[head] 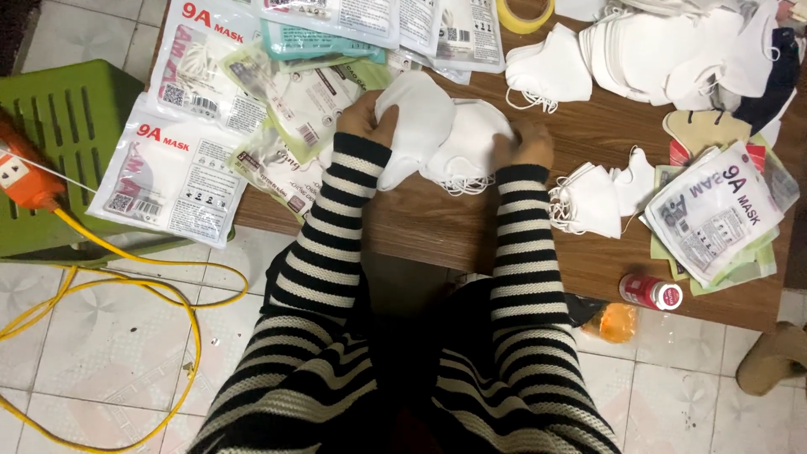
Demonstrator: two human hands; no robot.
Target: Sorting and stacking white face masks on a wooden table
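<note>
white masks (441,139) bunched at bench (437,227) centre, between both hands | left hand (367,116) grip pinches bundle's 9 o'clock edge | right hand (523,145) grip curled shut on its 3 o'clock edge | folded masks (593,202) at 3 o'clock, apart

- A brown wooden table (437,227) carries nearly everything; pale floor tiles (109,370) lie under it.
- Far left on the table: sealed mask packets (168,181) overlap, some hanging off its left edge.
- Middle: a bundle of white masks (437,139) rests on the wood.
- Far right: a big heap of loose white masks (672,50), with a yellow tape roll (525,15) at the far edge.
- Right: a few folded masks (597,197) just beside a stack of packets (714,214).
- Near right: a small red bottle (649,292) lies on its side.
- On the floor, left: a green plastic stool (59,151) and a looping yellow cable (126,294).
</note>
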